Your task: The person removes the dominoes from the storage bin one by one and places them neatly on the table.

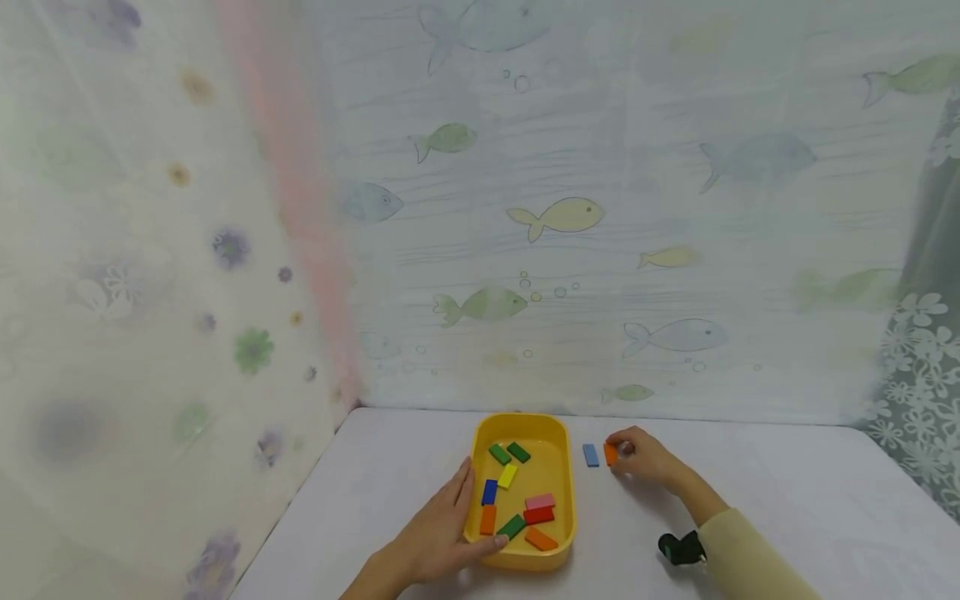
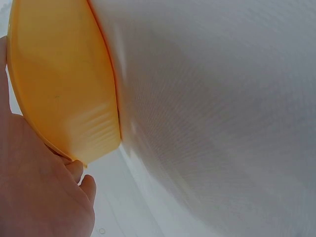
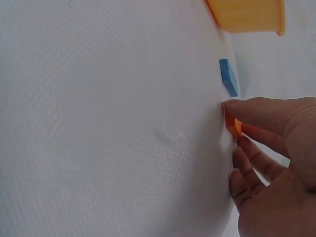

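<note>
On the white table, my left hand holds a yellow plastic tray by its near left side. The thumb lies over the rim and the other fingers run along the outer wall. Small flat rectangular blocks in green, yellow, blue, orange, pink and red lie scattered in the tray. To the right of it, my right hand pinches an orange block between thumb and fingers at the table surface. Just left of that block, a light blue block lies on the table, apart from it.
A small dark object is beside the right sleeve; its kind is unclear. Behind the table hangs a pale curtain with fish drawings. Another curtain with flowers hangs at the left.
</note>
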The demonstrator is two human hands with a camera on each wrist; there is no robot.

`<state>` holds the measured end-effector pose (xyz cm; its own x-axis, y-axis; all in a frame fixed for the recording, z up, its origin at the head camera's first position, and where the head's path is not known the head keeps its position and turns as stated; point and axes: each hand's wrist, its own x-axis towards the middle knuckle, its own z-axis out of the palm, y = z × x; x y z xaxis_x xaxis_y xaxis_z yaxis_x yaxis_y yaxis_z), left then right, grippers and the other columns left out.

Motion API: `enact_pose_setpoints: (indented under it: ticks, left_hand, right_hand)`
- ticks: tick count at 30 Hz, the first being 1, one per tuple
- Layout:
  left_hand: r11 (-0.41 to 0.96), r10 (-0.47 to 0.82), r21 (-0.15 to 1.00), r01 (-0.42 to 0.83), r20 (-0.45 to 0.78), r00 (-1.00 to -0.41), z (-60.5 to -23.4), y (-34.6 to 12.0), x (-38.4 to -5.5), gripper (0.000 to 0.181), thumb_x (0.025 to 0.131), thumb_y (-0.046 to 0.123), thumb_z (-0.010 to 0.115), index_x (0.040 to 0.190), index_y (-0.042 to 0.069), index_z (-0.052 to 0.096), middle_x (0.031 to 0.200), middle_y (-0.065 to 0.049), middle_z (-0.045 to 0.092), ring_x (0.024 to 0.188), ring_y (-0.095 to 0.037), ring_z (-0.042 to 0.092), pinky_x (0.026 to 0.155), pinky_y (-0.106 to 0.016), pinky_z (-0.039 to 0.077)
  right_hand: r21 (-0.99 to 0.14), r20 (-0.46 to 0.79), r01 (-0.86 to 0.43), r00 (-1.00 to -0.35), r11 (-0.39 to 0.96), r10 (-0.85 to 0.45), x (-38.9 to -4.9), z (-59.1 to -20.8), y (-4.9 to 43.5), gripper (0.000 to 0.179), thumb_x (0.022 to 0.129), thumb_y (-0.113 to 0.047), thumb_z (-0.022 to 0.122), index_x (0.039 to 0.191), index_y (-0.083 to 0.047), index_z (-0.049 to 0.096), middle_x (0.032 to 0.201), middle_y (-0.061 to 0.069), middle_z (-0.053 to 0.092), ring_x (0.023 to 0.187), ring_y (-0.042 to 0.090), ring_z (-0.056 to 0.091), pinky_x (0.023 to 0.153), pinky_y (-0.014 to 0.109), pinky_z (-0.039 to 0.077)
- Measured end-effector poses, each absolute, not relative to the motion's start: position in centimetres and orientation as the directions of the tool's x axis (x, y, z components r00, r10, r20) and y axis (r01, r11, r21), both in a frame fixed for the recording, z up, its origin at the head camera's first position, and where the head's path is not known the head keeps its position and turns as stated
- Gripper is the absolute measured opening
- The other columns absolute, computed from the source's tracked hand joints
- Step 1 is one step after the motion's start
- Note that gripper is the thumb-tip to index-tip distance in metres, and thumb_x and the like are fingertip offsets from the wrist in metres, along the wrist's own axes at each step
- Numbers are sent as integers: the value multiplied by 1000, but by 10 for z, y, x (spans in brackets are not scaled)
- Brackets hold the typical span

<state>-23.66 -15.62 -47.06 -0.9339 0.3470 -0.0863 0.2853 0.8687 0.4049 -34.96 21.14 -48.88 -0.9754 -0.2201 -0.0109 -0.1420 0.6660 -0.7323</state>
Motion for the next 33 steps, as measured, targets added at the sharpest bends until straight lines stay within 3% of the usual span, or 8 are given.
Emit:
enact_pose_setpoints:
  ticks: [16,33]
  left_hand:
    - [871,336,407,274,-88,-938,-472,-156,-238,117,85,83,50,165,7,12,173,-8,8,151,-31,31,117,-58,33]
    - [863,351,414,289,-81,-933,-474,-156,-240,116,86,83,51,165,6,11,173,-8,8,151,-31,30,118,-58,33]
  right_hand:
    - [-694,35,-233,-956,681,-291,-329,-465,219,57,86,-10,79,136,5,56,130,22,56,112,36,54,91,50,54]
    - [-686,190,-429,-885,588,-424,-286,-424,186,51,91,-24,78,134,-4,60,132,12,57,115,35,56,97,54,53]
